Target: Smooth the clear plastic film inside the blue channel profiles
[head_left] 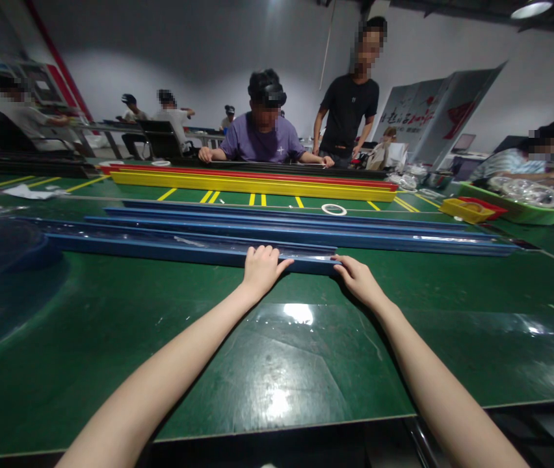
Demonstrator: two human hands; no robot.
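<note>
On the left sits a big, blurry blue thing [8,253]; I can't tell what it is. Next to it, the near blue strip [179,252] lies across the green table [125,338], in front of the back strips [404,242]. The left hand [261,270] holds it toward its right part, with the fingers bent over it and the thumb poking out to the right. A clear sheet [301,357] lies on the near side. The right hand [359,278] seems to pinch the strip's right end, thumb and finger close together. The strip is long and both hands are near one end, so a hard push there could swing the far left end into the blue thing or the back strips. The right hand has only a small bit, so it could slip off. The shiny sheet could slide or wrinkle if an arm rubs it.
</note>
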